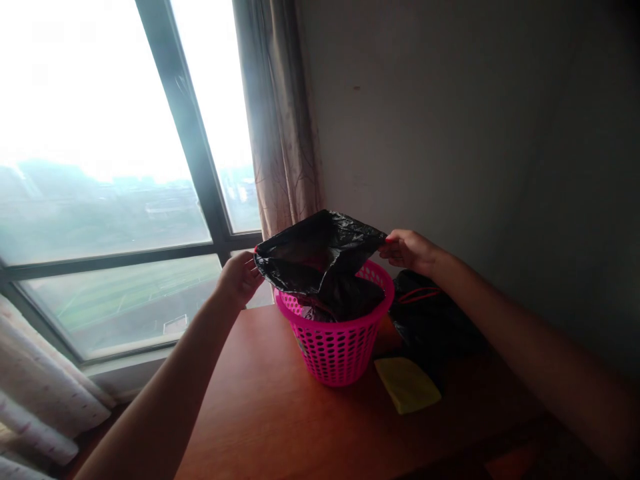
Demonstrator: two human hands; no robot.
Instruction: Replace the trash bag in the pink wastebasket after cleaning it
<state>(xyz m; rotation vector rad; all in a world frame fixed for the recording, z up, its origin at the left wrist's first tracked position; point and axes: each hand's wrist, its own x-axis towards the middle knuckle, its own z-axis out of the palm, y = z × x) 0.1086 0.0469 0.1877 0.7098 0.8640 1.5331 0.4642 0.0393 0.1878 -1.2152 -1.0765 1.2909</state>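
A black garbage bag (350,293) hangs down into a pink perforated wastebasket (335,353), its mouth spread wide above the rim. My left hand (241,279) pinches the left edge of the bag's mouth, beside a bit of red at that corner. On the opposite side, my right hand (411,252) grips the right edge, where a red spot shows at the fingertips. The bag's lower part lies inside the basket and is only partly visible through the holes.
The basket stands on a reddish-brown wooden table (260,400). Right of it lie a yellow folded cloth (407,385) and another black bag (435,320) with a red drawstring. Behind are a window (100,167), a curtain (285,120) and a grey wall (450,133).
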